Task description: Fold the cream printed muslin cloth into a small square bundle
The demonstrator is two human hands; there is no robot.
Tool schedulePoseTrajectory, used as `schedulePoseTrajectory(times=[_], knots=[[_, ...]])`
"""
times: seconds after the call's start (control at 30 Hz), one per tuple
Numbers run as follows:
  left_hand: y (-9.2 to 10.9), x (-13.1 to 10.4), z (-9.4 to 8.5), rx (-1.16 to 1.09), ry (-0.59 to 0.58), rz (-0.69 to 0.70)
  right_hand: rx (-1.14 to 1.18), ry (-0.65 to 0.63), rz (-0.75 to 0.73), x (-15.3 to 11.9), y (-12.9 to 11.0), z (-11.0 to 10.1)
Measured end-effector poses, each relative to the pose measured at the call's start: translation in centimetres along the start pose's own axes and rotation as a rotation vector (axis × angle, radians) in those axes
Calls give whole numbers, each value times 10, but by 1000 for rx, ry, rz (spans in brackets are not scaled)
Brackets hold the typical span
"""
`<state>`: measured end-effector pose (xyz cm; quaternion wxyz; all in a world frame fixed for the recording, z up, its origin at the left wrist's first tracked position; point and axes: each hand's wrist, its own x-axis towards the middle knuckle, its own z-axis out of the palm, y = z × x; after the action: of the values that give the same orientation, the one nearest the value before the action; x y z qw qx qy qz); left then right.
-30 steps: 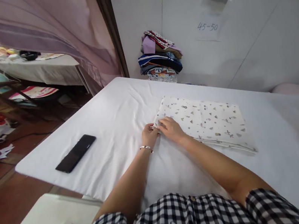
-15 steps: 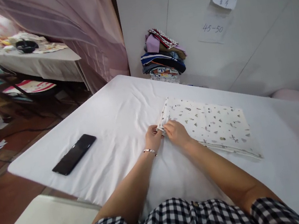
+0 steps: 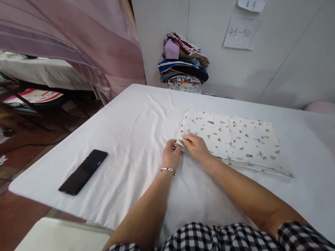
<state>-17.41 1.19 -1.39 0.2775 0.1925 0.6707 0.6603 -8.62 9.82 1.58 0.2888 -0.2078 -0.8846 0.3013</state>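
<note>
While nearly touching, both hands (image 3: 183, 148) pinch the cloth (image 3: 232, 140).

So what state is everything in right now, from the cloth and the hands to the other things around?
Printed cloth: folded in layers, lying flat, its near left corner pinched.
Left hand: fingers closed on that corner.
Right hand: fingers closed there too.
Phone: flat, screen dark.
White table cover: spread out, wrinkled near the phone.
Clothes: folded, piled up.
Bracelet: worn on the left wrist.
</note>
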Motion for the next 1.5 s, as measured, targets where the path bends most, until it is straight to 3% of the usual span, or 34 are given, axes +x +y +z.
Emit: schedulePoseTrajectory(times=[0.27, 0.5, 0.63, 0.77, 1.03, 1.27, 1.4, 1.5], knots=[[-8, 2, -4, 125, 11, 93, -179, -23, -157, -2, -10, -1], [-10, 2, -5, 227, 17, 172, -139, 1, -109, -2, 2, 1], [-7, 2, -3, 99, 25, 58, -201, 44, -112, -4, 4, -2], [-4, 3, 0, -7, 59, -68, -391, -81, -194, -4, 0, -2], [7, -1, -3, -131, -2, -74, -496, -119, -226, 1, -5, 4], [1, 9, -5, 9, 50, -38, -346, -123, -202, -10, -5, 6], [5, 11, -5, -3, 44, -94, -282, -121, -245, -27, 0, -5], [9, 13, -5, 11, 63, -117, -322, -103, -242, -55, 16, -29]])
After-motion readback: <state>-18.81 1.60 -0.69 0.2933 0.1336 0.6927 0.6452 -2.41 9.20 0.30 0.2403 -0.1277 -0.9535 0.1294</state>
